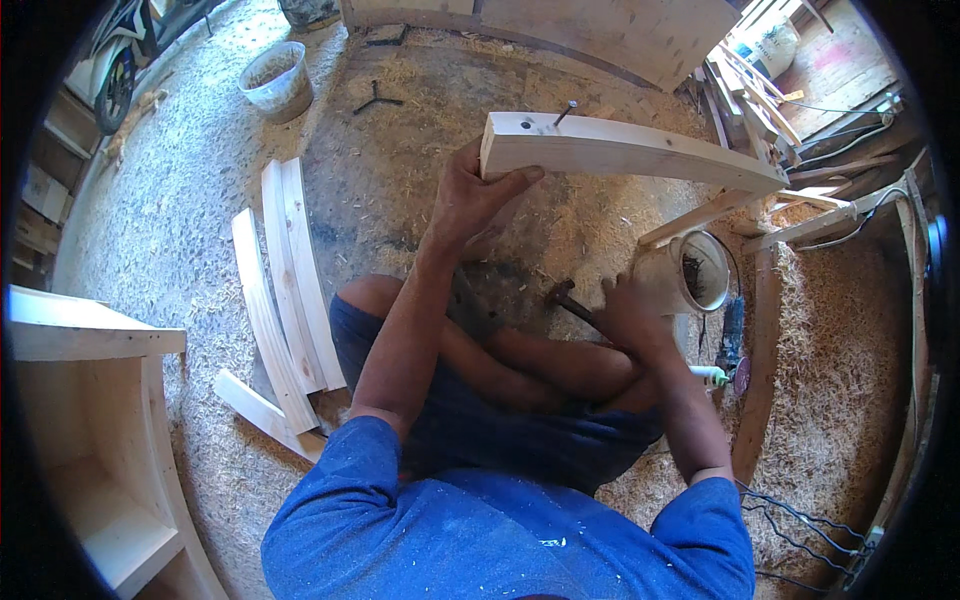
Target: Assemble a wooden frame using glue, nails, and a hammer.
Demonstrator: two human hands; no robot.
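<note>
My left hand is clamped on the left end of a pale wooden beam, held up ahead of me with a nail sticking out of its top, and my right hand, a bit blurred, is wrapped round the hammer to the right. Floor is stained, strewn with shavings, cut planks lying left, bucket far left, pail right. Wooden cabinet near left, motorbike wheel far left, scrap timber far right.
</note>
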